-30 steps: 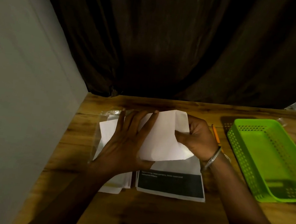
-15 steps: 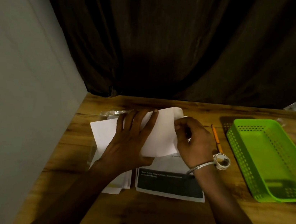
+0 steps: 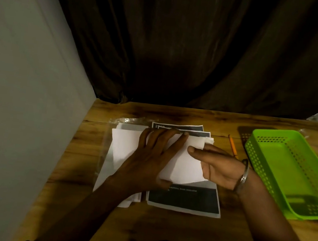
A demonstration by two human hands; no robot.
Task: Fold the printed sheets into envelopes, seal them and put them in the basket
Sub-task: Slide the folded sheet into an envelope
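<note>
Though under left hand (image 3: pixel 153 160), sheet (image 3: pixel 185 168) lengthwise left-to-right.

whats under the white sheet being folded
Under the white sheet lie printed sheets: dark-banded edges show at its near and far sides. Their middles are covered by it, the left hand pressing it and the right hand holding its edge.
</note>
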